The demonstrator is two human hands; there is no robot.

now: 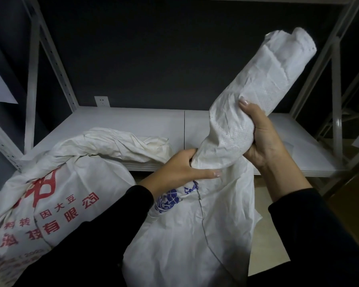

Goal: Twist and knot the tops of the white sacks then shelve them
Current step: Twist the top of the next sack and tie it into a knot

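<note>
Dark grey wall [143, 48] rises behind a white metal rack with a flat white shelf [133, 123]. Just in front of the shelf's edge is a white woven plastic sack with blue print [195, 235], its top twisted into a thick roll [278, 75] slanting up to the right. The left grip [187, 166] clutches the neck at the roll's base, and the right grip [259, 137] wraps around the roll just above. A second white woven sack with red characters [50, 193] sits at left, its loose top draped onto the shelf.
</note>
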